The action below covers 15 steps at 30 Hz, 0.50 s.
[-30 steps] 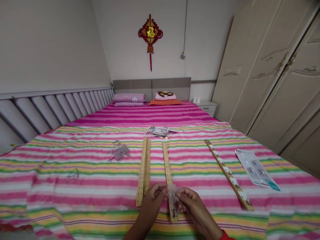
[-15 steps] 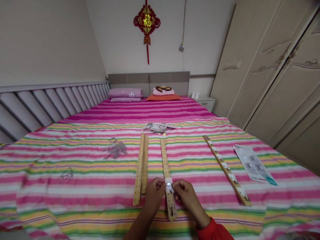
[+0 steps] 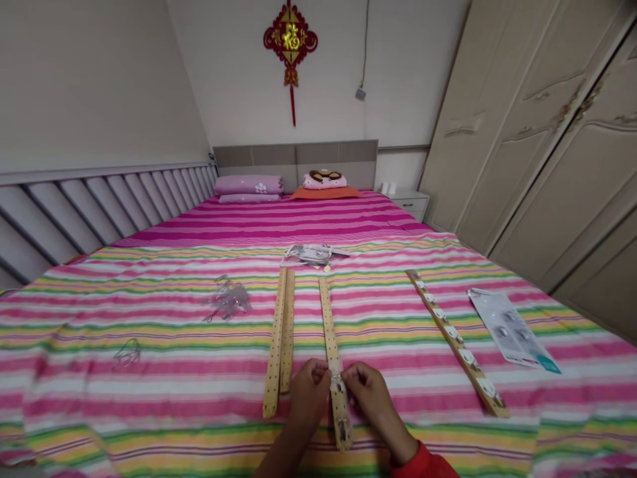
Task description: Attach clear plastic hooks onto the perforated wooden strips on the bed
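Note:
A long perforated wooden strip (image 3: 328, 325) lies lengthwise on the striped bedspread (image 3: 164, 365). My left hand (image 3: 309, 388) and my right hand (image 3: 365, 392) meet over its near end, both pinched on a small clear-and-metal clip (image 3: 337, 380) pressed against the strip. Another small metal piece (image 3: 344, 422) sits on the strip just below my hands. Two more perforated strips (image 3: 279, 335) lie side by side to the left.
A fourth strip (image 3: 455, 338) with several white round fittings lies to the right, beside a plastic packet (image 3: 512, 330). Clear clips (image 3: 227, 300) and a wire piece (image 3: 127, 353) lie left, opened packets (image 3: 313, 254) beyond. A wardrobe (image 3: 547, 153) stands right, slatted rail left.
My hands carried the small clip from above the strip's near end down onto the strip. The view dropped slightly and the clip now rests against the wood.

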Motion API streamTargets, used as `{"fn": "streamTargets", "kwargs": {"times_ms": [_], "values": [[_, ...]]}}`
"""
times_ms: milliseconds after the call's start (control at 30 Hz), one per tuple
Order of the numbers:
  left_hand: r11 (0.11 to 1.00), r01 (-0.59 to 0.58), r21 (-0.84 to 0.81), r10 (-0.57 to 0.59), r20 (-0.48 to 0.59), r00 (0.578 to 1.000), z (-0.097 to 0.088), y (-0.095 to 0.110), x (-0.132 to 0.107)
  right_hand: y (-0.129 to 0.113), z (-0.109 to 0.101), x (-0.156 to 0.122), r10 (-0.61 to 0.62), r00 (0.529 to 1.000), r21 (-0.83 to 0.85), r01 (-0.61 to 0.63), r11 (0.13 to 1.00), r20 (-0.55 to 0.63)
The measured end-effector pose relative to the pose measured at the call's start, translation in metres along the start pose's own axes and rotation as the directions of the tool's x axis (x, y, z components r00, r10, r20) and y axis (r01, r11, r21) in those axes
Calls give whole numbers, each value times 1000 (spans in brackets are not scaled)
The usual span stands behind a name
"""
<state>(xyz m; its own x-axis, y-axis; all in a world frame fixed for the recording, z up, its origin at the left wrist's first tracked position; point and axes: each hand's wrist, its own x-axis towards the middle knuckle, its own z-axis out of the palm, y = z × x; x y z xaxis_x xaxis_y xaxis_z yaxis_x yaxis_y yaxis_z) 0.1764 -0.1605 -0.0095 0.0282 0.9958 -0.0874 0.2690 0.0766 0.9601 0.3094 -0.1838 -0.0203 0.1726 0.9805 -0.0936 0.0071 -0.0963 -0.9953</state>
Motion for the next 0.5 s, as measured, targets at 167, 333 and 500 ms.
{"fn": "streamTargets", "kwargs": {"times_ms": [167,333,500], "values": [[999,27,18,-27,-12,1000,2,-1,2,0,1,0,-5,1000,-14,5,1000,-11],[1000,12,-1,-12,-20,1000,3,-1,1,5,2,2,11,1000,-6,-11,1000,-15],[1000,-24,-5,24,7,1000,2,-3,-2,8,2,1,13,1000,-15,-13,1000,-19]]}}
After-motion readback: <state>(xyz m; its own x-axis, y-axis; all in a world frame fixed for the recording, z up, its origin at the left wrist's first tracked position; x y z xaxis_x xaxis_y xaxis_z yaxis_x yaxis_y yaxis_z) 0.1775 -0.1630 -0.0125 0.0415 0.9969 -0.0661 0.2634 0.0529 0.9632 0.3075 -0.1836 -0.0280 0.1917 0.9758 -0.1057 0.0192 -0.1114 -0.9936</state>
